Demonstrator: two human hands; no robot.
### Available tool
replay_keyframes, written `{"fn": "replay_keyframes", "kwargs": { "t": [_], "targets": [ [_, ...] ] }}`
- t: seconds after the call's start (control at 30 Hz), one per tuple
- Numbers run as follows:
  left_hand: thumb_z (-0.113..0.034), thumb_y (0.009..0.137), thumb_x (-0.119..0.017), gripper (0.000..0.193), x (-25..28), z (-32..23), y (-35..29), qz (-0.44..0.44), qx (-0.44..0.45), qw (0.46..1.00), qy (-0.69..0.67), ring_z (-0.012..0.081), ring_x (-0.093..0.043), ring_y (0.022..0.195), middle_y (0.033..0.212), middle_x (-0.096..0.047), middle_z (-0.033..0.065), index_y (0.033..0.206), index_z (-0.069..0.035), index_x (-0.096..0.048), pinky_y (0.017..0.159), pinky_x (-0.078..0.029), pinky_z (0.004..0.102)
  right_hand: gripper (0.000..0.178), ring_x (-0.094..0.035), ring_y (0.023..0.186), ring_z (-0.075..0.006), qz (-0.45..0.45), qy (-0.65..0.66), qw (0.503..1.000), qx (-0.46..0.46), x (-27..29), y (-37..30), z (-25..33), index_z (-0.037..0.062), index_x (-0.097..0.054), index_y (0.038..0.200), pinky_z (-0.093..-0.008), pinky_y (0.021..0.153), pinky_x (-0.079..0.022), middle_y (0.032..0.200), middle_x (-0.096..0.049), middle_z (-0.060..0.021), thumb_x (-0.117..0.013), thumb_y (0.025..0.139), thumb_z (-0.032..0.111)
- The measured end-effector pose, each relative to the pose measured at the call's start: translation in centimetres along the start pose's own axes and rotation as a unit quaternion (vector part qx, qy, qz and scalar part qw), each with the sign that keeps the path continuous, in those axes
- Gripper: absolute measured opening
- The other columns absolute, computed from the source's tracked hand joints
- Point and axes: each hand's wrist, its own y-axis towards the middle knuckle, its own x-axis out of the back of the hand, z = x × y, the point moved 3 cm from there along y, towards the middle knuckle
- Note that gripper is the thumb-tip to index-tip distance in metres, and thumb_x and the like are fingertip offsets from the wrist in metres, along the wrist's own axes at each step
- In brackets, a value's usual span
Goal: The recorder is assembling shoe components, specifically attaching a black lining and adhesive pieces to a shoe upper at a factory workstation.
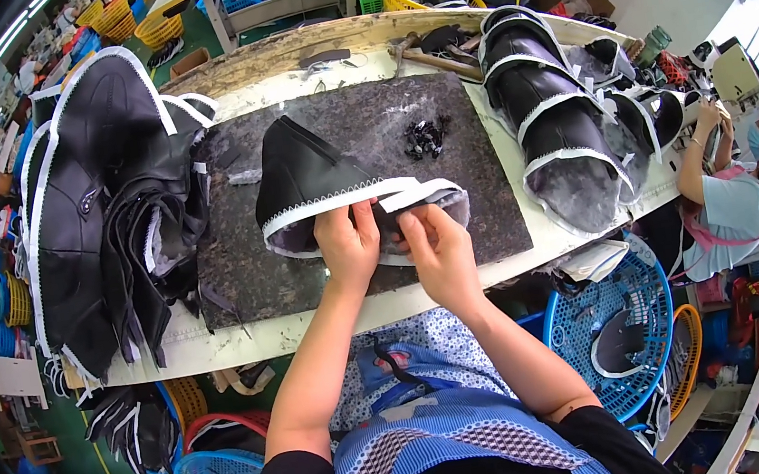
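A black boot upper [298, 166] with white tape zigzag-stitched along its edge and grey fuzzy lining sits on a dark, worn board [479, 152]. My left hand [349, 244] grips its taped near edge, with the fingers partly inside the opening. Just to the right, my right hand [440, 250] pinches the edge by the gap where the white tape turns back. Whether a small loose piece is also between these fingers, I cannot make out. Behind the upper lies a little heap of black scraps [425, 139].
Black leather pieces with white edging [94, 179] are piled at the left, and nested uppers [561, 122] lie at the right. A hammer [438, 59] rests at the back. Below the table's right side stands a blue basket [562, 347]. A co-worker [729, 200] sits at far right.
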Motion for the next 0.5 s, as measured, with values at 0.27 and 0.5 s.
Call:
{"fn": "replay_keyframes", "kwargs": {
  "t": [0.27, 0.5],
  "targets": [
    [-0.009, 0.092, -0.056, 0.011, 0.3, -0.3, 0.2, -0.031, 0.046, 0.997, -0.045, 0.0292, -0.062, 0.067, 0.074, -0.063, 0.0095, 0.085, -0.003, -0.06, 0.062, -0.047, 0.0381, 0.016, -0.063, 0.077, -0.0122, 0.162, 0.353, 0.873, -0.295, -0.4, 0.5, -1.8, 0.0006, -0.063, 0.102, -0.023, 0.066, -0.054, 0.088, -0.066, -0.0082, -0.06, 0.093, 0.014],
    [-0.007, 0.093, -0.054, 0.01, 0.6, -0.6, -0.1, -0.032, 0.046, 0.997, -0.046, 0.0262, -0.062, 0.068, 0.074, -0.063, 0.0084, 0.085, -0.002, -0.06, 0.062, -0.048, 0.0361, 0.018, -0.063, 0.082, -0.0129, 0.172, 0.471, 0.788, -0.359, -0.6, 0.5, -2.1, 0.0012, -0.062, 0.107, -0.0247, 0.073, -0.054, 0.094, -0.067, -0.0071, -0.057, 0.095, 0.015]
  ]
}}
